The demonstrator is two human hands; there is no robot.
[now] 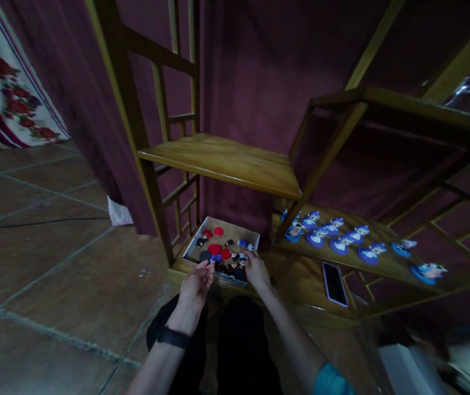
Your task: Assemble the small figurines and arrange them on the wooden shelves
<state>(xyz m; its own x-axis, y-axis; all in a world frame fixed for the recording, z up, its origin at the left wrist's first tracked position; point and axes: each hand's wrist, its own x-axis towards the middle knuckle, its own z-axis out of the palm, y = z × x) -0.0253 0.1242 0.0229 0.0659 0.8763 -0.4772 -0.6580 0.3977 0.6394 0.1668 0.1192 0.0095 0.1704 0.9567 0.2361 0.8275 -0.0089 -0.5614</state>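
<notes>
A shallow white-rimmed cardboard box (196, 241) holds small dark figurines (235, 257), red discs (215, 249) and a few purple-and-white pieces. At its near left side, my left hand (196, 285) is closed, palm turned partly up. A small purple-and-white figurine (213, 260) shows at its fingertips and appears pinched there. Over the box's right end, my right hand (256, 270) reaches down with bent fingers closed among the pieces. What those fingers grip, if anything, is hidden.
Several purple-and-white figurines on round bases (341, 241) stand on the wooden shelf (300, 285) at right. A phone (334, 283) lies nearer me. An upper wooden shelf board (226, 162) juts out above the box. A cable (41, 223) crosses the tiled floor.
</notes>
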